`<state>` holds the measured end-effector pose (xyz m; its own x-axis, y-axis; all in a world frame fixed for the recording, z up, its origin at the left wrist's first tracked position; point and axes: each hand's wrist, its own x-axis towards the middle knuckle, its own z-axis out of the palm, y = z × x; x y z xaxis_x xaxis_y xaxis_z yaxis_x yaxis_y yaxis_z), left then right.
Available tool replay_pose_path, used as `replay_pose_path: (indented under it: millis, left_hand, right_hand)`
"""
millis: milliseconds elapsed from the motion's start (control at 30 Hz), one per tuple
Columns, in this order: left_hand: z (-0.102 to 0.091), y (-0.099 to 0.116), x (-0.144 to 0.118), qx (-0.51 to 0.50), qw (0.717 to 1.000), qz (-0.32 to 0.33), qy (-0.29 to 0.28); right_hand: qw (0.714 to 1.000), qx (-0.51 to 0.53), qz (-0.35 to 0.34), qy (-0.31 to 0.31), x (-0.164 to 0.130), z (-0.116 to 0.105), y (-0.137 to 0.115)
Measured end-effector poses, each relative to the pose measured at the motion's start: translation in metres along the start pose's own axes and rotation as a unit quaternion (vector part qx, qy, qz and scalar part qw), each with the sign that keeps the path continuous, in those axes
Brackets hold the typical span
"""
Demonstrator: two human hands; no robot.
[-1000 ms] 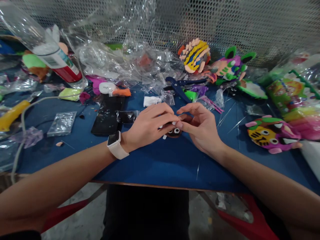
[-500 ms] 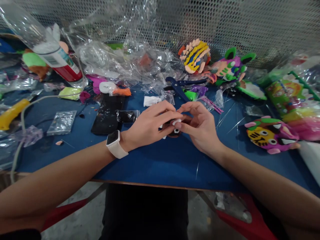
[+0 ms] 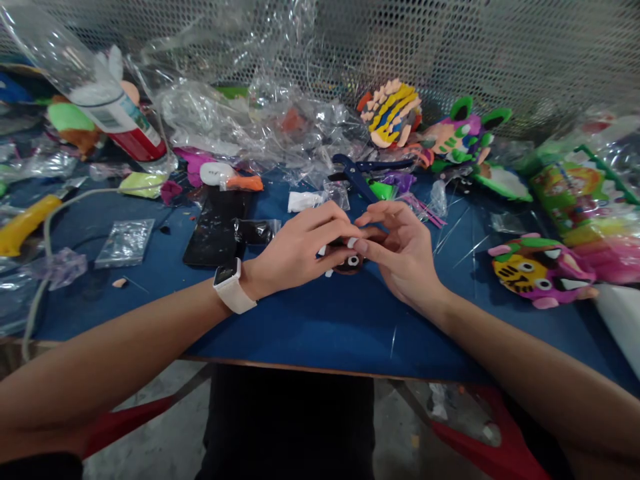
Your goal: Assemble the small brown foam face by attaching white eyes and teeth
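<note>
A small brown clay figure (image 3: 349, 265) with a white-and-black eye lies at the middle of the table, mostly covered by my fingers. My left hand (image 3: 307, 247) curls over it from the left, thumb and fingers closed about it. A tiny piece of white clay (image 3: 352, 243) shows at the thumb tip of my right hand (image 3: 403, 250), pinched against the figure's top. The right hand's other fingers bend behind the figure. More white bits peek out by my left thumb; the figure's far side is hidden.
A phone (image 3: 216, 227) and a black clay packet (image 3: 256, 231) lie left of my hands. Dark blue pliers (image 3: 354, 175) rest behind them, before crumpled plastic bags (image 3: 240, 120). A colourful clay mask (image 3: 543, 270) is at right, a bottle (image 3: 123, 127) at back left.
The white clay piece shows less between my fingertips than before. Both hands stay around the figure, with only slight finger shifts; the view has moved a little.
</note>
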<state>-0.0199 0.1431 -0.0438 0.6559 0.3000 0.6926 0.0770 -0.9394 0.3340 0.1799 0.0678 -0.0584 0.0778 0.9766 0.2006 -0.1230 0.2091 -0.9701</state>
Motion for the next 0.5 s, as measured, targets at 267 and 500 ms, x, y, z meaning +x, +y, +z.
replay_pose_path:
  millis: [267,500]
  left_hand:
    - [0.0014,0.0003,-0.0005,0.016,1.0,0.001,0.007]
    - [0.001,0.0017,-0.0015,0.022,1.0,-0.008,0.001]
  right_hand:
    - [1.0,0.011,0.011,-0.01,0.0016,-0.0004,-0.0011]
    - [1.0,0.0,0.02,-0.021,0.0001,0.0007,-0.0001]
